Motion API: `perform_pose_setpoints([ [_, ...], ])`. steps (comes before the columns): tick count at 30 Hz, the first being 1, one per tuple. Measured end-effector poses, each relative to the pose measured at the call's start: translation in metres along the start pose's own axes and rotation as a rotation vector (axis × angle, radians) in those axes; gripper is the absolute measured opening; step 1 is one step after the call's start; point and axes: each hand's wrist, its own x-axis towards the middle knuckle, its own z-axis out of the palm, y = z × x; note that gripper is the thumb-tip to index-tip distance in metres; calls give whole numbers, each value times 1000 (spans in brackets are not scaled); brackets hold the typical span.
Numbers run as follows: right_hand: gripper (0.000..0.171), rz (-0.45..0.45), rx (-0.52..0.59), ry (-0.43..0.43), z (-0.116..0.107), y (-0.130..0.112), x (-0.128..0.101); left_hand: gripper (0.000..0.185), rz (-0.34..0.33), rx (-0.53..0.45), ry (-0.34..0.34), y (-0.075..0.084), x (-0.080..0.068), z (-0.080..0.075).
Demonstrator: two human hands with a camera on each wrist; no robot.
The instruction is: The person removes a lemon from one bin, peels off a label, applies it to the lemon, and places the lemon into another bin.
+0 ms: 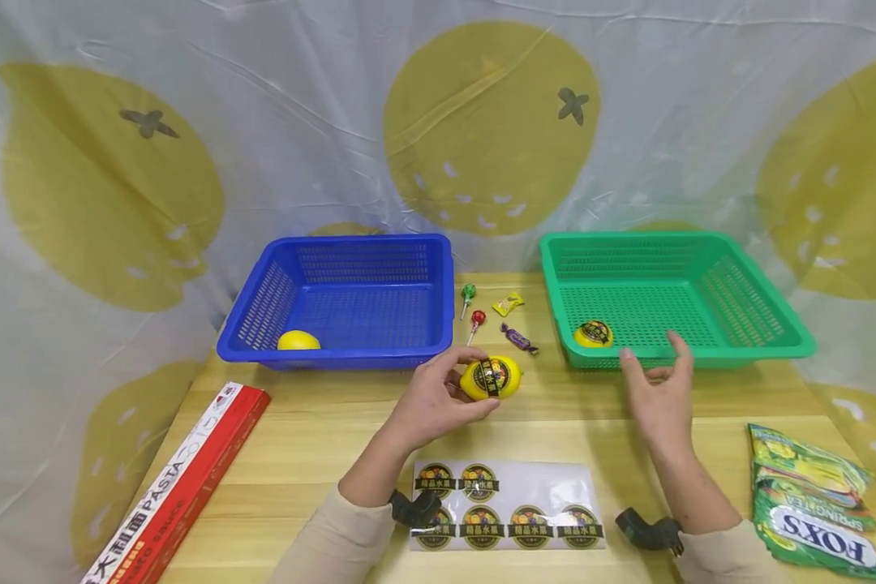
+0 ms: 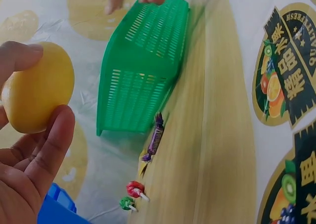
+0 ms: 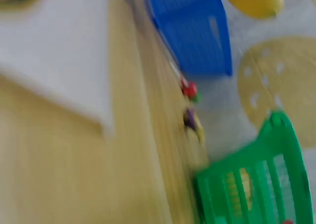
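My left hand (image 1: 432, 399) holds a yellow lemon (image 1: 492, 380) between thumb and fingers above the middle of the table. A round black-and-gold sticker (image 1: 495, 375) is on the lemon's side facing the head camera; the left wrist view shows a plain yellow side. My right hand (image 1: 660, 401), fingers apart and holding nothing, is in front of the green basket (image 1: 745, 352). Inside that basket, at its front left, lies another lemon (image 1: 588, 337) with a sticker. Below my hands is a white sheet (image 1: 543, 487) bearing several round stickers.
A blue basket (image 1: 336, 357) at the back left has a yellow lemon (image 1: 298, 341) inside. Between the baskets lie two lollipops (image 1: 478, 318), a purple-wrapped candy (image 1: 518, 337) and a yellow-wrapped candy (image 1: 508, 304). A red pasta box (image 1: 190, 487) lies left, a green FOX'S bag (image 1: 810, 499) right.
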Motion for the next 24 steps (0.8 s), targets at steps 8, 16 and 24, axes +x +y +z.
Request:
perform_pose_setpoints([
  [8,96,72,21,-23,-23,16,26,60,-14,2,7,3,-1,1],
  [16,97,77,62,-1,-24,24,24,60,95,205,5,26,29,17],
  [24,97,41,77,9,-20,24,28,65,211,586,-64,56,112,40],
])
